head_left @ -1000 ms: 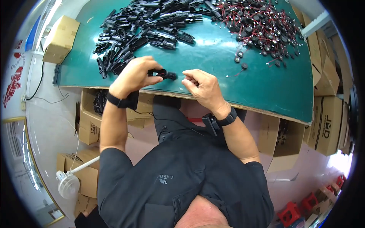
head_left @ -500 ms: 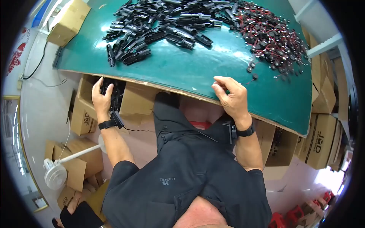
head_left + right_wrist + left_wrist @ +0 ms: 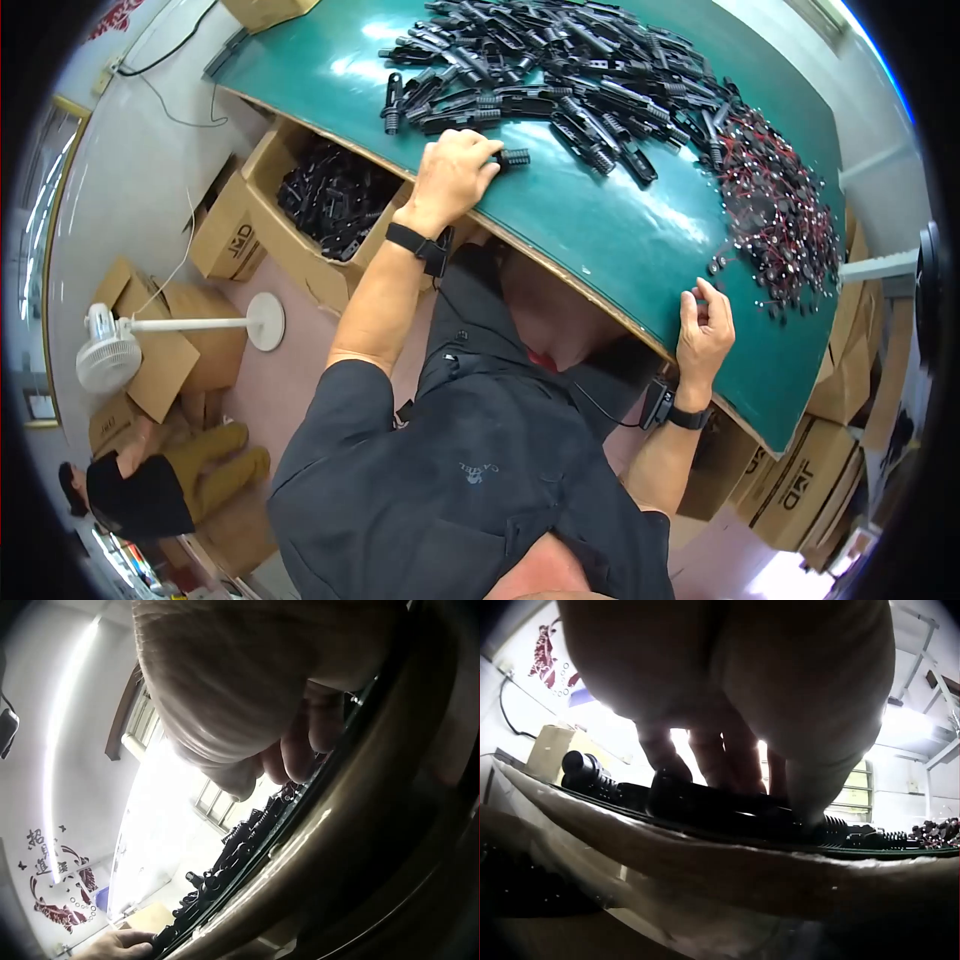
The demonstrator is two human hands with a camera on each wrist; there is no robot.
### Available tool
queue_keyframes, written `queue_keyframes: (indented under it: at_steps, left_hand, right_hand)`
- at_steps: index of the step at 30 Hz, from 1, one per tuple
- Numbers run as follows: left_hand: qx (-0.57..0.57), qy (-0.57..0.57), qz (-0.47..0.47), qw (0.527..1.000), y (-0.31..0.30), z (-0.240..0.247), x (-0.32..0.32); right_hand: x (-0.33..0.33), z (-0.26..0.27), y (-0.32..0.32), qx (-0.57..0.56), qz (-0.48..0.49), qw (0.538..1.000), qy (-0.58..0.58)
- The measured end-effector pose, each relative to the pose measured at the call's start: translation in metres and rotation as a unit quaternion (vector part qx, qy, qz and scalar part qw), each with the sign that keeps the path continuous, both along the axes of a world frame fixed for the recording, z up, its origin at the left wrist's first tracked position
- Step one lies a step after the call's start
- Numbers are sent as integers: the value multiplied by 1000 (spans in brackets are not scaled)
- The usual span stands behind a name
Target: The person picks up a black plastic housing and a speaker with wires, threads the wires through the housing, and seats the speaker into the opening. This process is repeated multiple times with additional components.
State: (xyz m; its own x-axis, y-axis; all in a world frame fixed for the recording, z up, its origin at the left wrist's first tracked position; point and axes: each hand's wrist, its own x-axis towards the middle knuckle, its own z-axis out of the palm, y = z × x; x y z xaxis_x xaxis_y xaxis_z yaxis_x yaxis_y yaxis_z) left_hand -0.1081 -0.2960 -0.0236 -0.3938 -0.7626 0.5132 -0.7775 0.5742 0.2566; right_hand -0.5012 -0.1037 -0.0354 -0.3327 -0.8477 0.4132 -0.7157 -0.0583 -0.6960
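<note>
My left hand (image 3: pixel 452 178) is over the table near its front edge and grips a black plastic housing, whose ribbed end (image 3: pixel 514 157) sticks out past the fingers. In the left wrist view, the fingers (image 3: pixel 720 761) come down on the housing's dark body, and the palm fills the upper part. Beyond it lies a heap of similar black housings (image 3: pixel 520 100). My right hand (image 3: pixel 705 330) is at the table's right front, with loosely curled fingers and no object showing in them. Nearest to it is a pile of small round black discs with red wires (image 3: pixel 775 205).
Below the table's left front edge stands an open cardboard box (image 3: pixel 262 190) with many black housings in it. A white fan (image 3: pixel 108 360) stands at left, and another person (image 3: pixel 150 490) is behind it. Cardboard boxes (image 3: pixel 800 480) are stacked at right.
My left hand held a black housing over the table, then was at the box below with spread fingers, and now grips a housing on the table. My right hand has moved right, toward the wired discs.
</note>
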Motion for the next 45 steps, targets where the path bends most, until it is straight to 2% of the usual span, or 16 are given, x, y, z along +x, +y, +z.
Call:
queue_keyframes:
  at_steps: [5, 6, 10, 13, 21, 24, 25, 28, 32, 36, 40, 45]
  left_hand:
    - [35, 21, -53, 998, 15, -7, 4]
    - [69, 40, -63, 995, 20, -5, 4]
    - [129, 93, -132, 978, 42, -4, -23]
    - [144, 115, -151, 971, 51, -3, -41]
    - [150, 116, -162, 968, 60, -1, -59]
    - [145, 109, -181, 967, 61, -1, -64]
    - [145, 108, -181, 967, 61, -2, -64]
    - [138, 109, -182, 967, 62, -2, -65]
    - [165, 110, -189, 962, 63, -2, -68]
    - [160, 108, -202, 960, 63, -3, -73]
    - [165, 108, -192, 961, 64, -3, -74]
    - [155, 120, -202, 960, 66, -4, -75]
  right_hand:
    - [-5, -1, -6, -34, -29, 998, 33]
    - [-4, 2, -7, -33, -35, 998, 51]
    - [-18, 1, -4, -35, -98, 991, 89]
    - [-28, -3, 0, -37, -97, 987, 119]
    - [-26, 3, 1, 14, -32, 989, 144]
    - [-25, 12, 1, 77, -11, 997, 29]
    - [-28, 11, 0, 77, -11, 997, 29]
    - [-40, 6, -4, 40, -68, 987, 137]
    - [-42, 4, -3, 91, -53, 992, 69]
    - [-40, 7, -6, 85, -79, 986, 116]
    - [-43, 3, -4, 101, -69, 988, 94]
    - [-40, 2, 0, 90, -112, 982, 124]
